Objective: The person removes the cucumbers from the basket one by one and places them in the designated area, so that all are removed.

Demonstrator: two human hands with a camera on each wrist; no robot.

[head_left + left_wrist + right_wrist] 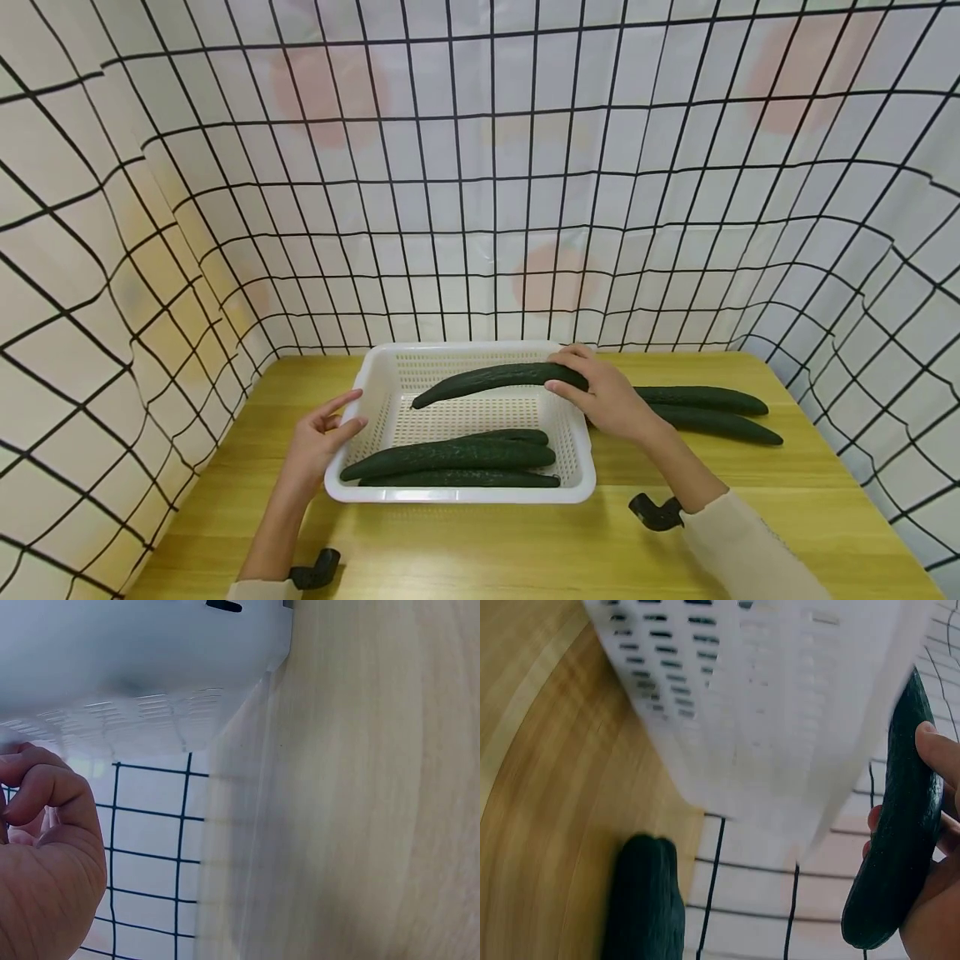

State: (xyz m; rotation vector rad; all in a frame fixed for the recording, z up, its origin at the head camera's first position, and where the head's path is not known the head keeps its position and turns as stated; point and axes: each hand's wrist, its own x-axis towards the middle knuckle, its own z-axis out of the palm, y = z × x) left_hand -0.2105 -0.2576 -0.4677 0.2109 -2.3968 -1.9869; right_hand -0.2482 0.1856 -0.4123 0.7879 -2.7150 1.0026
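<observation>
A dark green cucumber [491, 379] hangs over the white plastic basket [457, 495], its thin end pointing left. My right hand [600, 392] grips its thick end above the basket's right rim; in the right wrist view the thumb lies along one side of this cucumber [900, 817] and fingers show on the other. On the left, my left hand [318, 437] holds the basket's rim between thumb and fingers. The left wrist view has the curled left hand [52, 847] against the basket wall [142, 667]. Inside the basket, several cucumbers [457, 456] lie along the near side.
Two more cucumbers [701, 400] lie on the wooden table [465, 550] right of the basket, partly behind my right arm. A black wire grid [487, 179] backed by pale sheeting encloses the table's back and sides. Black mounts [318, 569] sit at both wrists.
</observation>
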